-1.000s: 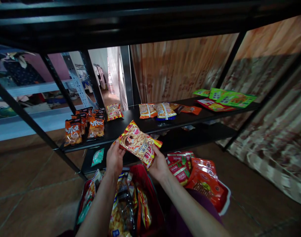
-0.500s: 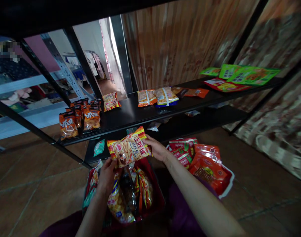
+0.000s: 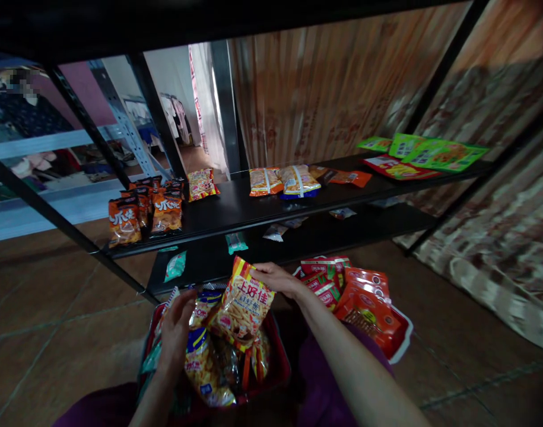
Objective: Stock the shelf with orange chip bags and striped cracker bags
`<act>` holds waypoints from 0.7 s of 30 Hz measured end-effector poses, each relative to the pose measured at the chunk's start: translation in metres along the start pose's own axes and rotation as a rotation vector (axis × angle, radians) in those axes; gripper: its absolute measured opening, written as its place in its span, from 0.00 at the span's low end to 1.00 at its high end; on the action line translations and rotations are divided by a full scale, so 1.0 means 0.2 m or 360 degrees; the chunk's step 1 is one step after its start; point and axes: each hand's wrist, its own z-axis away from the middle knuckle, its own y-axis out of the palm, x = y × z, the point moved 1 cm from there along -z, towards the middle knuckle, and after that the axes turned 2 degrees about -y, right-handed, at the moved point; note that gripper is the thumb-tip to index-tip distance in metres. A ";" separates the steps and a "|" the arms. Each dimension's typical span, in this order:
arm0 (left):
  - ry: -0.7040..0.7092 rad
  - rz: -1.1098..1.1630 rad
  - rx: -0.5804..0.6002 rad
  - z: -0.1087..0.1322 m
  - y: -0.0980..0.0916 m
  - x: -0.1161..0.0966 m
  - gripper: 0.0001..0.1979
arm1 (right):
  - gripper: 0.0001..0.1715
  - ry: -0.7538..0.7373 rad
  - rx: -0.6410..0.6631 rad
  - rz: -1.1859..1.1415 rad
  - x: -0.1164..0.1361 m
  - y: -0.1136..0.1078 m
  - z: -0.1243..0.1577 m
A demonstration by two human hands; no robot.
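My right hand (image 3: 275, 279) grips the upper right side of a red and yellow bag of prawn crackers (image 3: 247, 305), its printed front towards me. The bag hangs tilted over a red basket (image 3: 283, 365) of snack bags. My left hand (image 3: 177, 317) is off the bag, over the basket's left side, with its fingers apart and nothing in them. Below it, a yellow and blue snack bag (image 3: 200, 365) stands in the basket. One similar prawn cracker bag (image 3: 203, 184) leans on the shelf (image 3: 235, 204) ahead.
Orange snack bags (image 3: 124, 220) stand at the shelf's left end. Two clear-fronted bags (image 3: 300, 181) lie mid-shelf, green packets (image 3: 447, 152) at right. The lower shelf (image 3: 209, 255) holds small turquoise packets (image 3: 175, 267). A second basket (image 3: 405, 344) with orange packets (image 3: 364, 302) sits at right.
My left hand has let go of the prawn cracker bag and moved left. My right hand has turned the bag more upright and lowered it towards the basket. The view has shifted slightly.
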 end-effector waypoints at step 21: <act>-0.0464 0.0256 0.0371 0.09 0.20 0.10 0.24 | 0.29 -0.0050 0.0372 0.0545 -0.12 0.02 -0.16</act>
